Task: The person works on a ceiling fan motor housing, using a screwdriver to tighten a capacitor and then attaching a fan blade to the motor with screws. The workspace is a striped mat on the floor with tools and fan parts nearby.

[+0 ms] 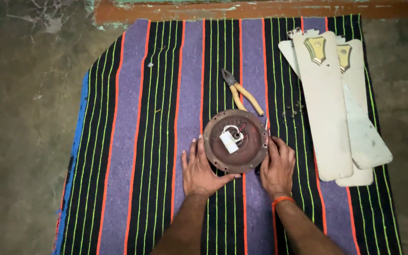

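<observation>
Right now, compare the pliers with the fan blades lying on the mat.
The pliers are small, dark-jawed with yellow handles; the fan blades are long, flat and off-white with gold-coloured brackets. The pliers lie alone just above the round motor housing; the blades are stacked overlapping at the right. Both rest untouched on the striped mat.

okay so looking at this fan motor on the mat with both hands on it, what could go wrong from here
1. Small screws lie loose on the striped mat beside the fan blades; a nudge could scatter them into the busy stripes.
2. The white capacitor and its thin wires sit exposed on top of the motor housing; tilting or turning it with the left hand and right hand might strain them.
3. The pliers lie just behind the housing and could get bumped.
</observation>
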